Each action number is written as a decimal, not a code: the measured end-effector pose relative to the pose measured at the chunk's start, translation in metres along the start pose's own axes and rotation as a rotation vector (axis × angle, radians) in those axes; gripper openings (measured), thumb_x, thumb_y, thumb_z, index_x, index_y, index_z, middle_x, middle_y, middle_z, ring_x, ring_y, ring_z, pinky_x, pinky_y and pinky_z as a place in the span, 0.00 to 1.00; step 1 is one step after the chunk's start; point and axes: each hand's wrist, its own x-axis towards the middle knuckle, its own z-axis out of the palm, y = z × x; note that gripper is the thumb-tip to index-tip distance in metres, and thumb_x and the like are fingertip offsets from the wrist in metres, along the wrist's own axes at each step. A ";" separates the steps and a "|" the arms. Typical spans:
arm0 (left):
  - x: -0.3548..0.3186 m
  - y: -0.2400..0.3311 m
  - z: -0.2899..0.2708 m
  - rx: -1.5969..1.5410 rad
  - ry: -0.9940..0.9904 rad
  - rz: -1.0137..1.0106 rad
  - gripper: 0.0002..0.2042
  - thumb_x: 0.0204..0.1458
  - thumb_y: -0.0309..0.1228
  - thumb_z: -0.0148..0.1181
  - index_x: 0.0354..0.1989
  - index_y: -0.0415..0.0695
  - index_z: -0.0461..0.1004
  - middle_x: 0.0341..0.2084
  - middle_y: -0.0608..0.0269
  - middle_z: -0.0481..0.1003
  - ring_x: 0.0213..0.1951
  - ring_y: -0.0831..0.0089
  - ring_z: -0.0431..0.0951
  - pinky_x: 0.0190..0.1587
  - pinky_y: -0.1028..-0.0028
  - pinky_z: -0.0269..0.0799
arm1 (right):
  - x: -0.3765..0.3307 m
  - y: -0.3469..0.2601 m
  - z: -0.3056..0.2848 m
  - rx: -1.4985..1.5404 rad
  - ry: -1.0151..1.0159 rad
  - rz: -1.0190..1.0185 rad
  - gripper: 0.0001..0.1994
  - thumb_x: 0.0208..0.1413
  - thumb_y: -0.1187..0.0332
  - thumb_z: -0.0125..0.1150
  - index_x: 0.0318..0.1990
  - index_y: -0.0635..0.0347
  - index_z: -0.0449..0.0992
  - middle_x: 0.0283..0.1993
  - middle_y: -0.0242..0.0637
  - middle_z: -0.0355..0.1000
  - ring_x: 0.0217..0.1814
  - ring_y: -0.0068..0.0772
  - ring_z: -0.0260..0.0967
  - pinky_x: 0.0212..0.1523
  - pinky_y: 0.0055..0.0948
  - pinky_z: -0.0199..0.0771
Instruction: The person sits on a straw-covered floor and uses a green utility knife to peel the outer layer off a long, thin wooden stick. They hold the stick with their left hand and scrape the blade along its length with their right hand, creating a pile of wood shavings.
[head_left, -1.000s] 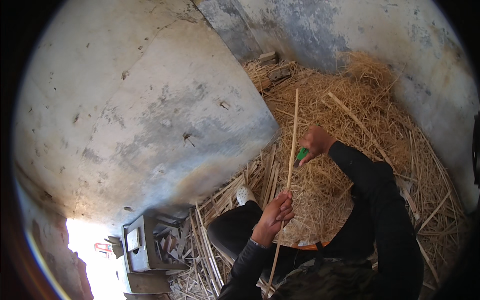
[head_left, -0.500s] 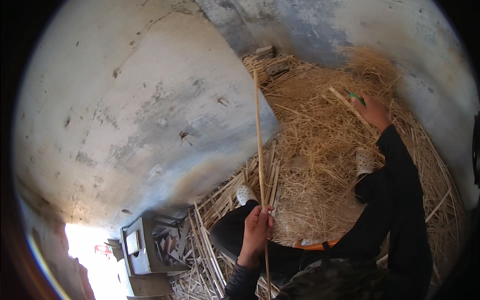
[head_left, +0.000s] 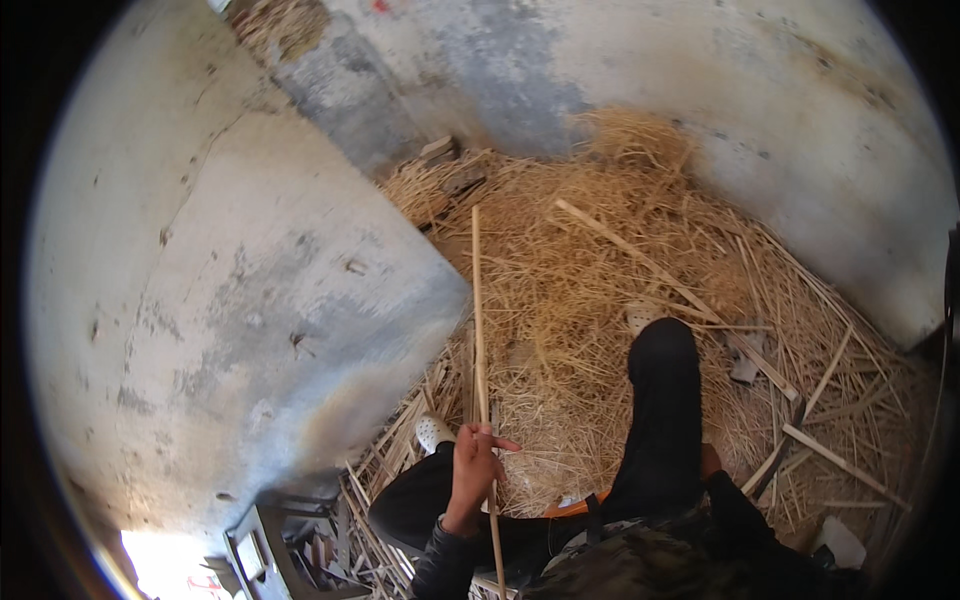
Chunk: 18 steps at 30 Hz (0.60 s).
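Note:
My left hand (head_left: 474, 478) grips a long, thin, pale wooden stick (head_left: 478, 310) between thumb and fingers, with one finger stretched out to the right. The stick stands nearly lengthwise in front of me, its far end over the straw and its near end running down past my lap. My right hand (head_left: 710, 461) is down beside my right thigh, mostly hidden by the leg. Its fingers do not show, nor does the green-handled tool. Between my legs lies an orange object (head_left: 572, 508), partly covered.
A heap of straw-like shavings (head_left: 560, 290) covers the floor ahead. A longer wooden strip (head_left: 640, 255) lies across it. More sticks (head_left: 845, 465) are scattered at the right. Stained walls (head_left: 250, 300) close in left and ahead. A grey frame (head_left: 255, 550) holding scraps stands lower left.
My right hand has drawn back from the straw heap to beside my thigh, and the green-handled tool is out of sight. My left hand still holds the stick. The view has swung rightward.

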 end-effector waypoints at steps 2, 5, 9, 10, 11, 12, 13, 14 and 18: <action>0.020 -0.012 0.003 0.117 0.000 0.032 0.11 0.66 0.36 0.40 0.43 0.39 0.59 0.24 0.54 0.78 0.11 0.80 0.66 0.14 0.81 0.62 | -0.014 -0.001 0.010 -0.089 0.222 0.021 0.17 0.59 0.59 0.53 0.35 0.69 0.75 0.37 0.52 0.72 0.41 0.50 0.70 0.44 0.46 0.70; 0.028 -0.027 -0.004 0.373 0.028 0.123 0.09 0.65 0.35 0.42 0.42 0.40 0.60 0.18 0.58 0.76 0.13 0.76 0.71 0.14 0.78 0.64 | -0.032 0.012 0.005 -0.239 0.344 0.085 0.19 0.58 0.58 0.55 0.30 0.70 0.75 0.33 0.56 0.72 0.39 0.52 0.69 0.41 0.48 0.70; 0.019 -0.036 -0.018 0.783 0.110 0.263 0.08 0.64 0.34 0.44 0.41 0.41 0.62 0.14 0.59 0.74 0.15 0.67 0.75 0.16 0.70 0.66 | -0.046 0.069 -0.014 0.012 0.295 0.299 0.18 0.56 0.59 0.59 0.42 0.68 0.74 0.44 0.56 0.69 0.43 0.54 0.69 0.44 0.51 0.69; 0.017 -0.031 -0.022 0.805 0.106 0.213 0.08 0.64 0.34 0.44 0.40 0.42 0.62 0.13 0.59 0.73 0.15 0.65 0.76 0.17 0.67 0.67 | -0.055 0.078 -0.018 0.089 0.356 0.353 0.19 0.55 0.59 0.59 0.45 0.67 0.73 0.47 0.56 0.69 0.45 0.54 0.68 0.45 0.52 0.68; 0.015 -0.020 -0.017 0.815 0.089 0.172 0.08 0.64 0.34 0.44 0.40 0.43 0.63 0.12 0.59 0.73 0.16 0.63 0.76 0.18 0.65 0.67 | -0.065 0.093 -0.018 0.084 0.457 0.388 0.20 0.56 0.59 0.58 0.48 0.67 0.72 0.50 0.56 0.67 0.50 0.54 0.66 0.50 0.51 0.67; 0.016 -0.012 -0.015 0.821 0.074 0.127 0.08 0.64 0.34 0.44 0.39 0.43 0.64 0.12 0.59 0.72 0.16 0.61 0.76 0.19 0.62 0.67 | -0.076 0.116 -0.008 0.073 0.556 0.423 0.21 0.57 0.58 0.58 0.50 0.67 0.71 0.53 0.56 0.66 0.55 0.55 0.64 0.54 0.49 0.65; 0.025 -0.026 -0.030 0.877 0.093 0.160 0.08 0.62 0.35 0.46 0.39 0.44 0.64 0.14 0.55 0.73 0.19 0.56 0.77 0.23 0.57 0.69 | -0.087 0.131 0.006 0.057 0.642 0.445 0.22 0.57 0.58 0.57 0.52 0.66 0.70 0.57 0.56 0.65 0.60 0.55 0.61 0.58 0.48 0.63; 0.032 -0.028 -0.039 1.009 0.107 0.228 0.08 0.62 0.35 0.48 0.39 0.44 0.65 0.15 0.53 0.74 0.20 0.54 0.77 0.24 0.56 0.69 | -0.099 0.140 0.019 0.087 0.697 0.500 0.23 0.57 0.59 0.57 0.55 0.66 0.68 0.57 0.55 0.64 0.61 0.55 0.60 0.59 0.48 0.63; 0.046 -0.015 -0.074 1.425 0.048 0.400 0.11 0.58 0.39 0.52 0.37 0.44 0.69 0.21 0.45 0.75 0.27 0.42 0.76 0.30 0.48 0.68 | -0.144 0.108 -0.001 0.138 0.582 0.738 0.26 0.52 0.61 0.63 0.55 0.64 0.64 0.53 0.52 0.66 0.60 0.51 0.62 0.56 0.48 0.66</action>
